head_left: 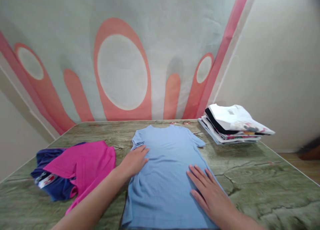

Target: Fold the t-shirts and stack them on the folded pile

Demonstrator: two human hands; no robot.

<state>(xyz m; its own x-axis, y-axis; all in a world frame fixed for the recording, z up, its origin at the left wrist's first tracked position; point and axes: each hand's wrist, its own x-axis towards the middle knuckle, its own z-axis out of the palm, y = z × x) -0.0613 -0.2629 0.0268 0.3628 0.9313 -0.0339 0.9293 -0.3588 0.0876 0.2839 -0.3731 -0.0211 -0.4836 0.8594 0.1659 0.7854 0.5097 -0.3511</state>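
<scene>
A light blue T-shirt (167,176) lies spread out on the table, its neckline at the far side and its hem toward me. My left hand (136,160) rests on the shirt's left edge just below the left sleeve, where the fabric is bunched. Its fingers are stretched out and a little apart. On the lower right part of the shirt, my right hand (210,191) lies flat with its fingers spread. Small wrinkles run across the shirt between both hands. The right sleeve (197,139) points outward.
A loose heap with a pink garment (85,160) over a dark blue garment (58,186) sits at the left. At the back right stands a stack of folded clothes (235,123), a white printed shirt on top. The wood-patterned table (270,186) meets a patterned wall behind.
</scene>
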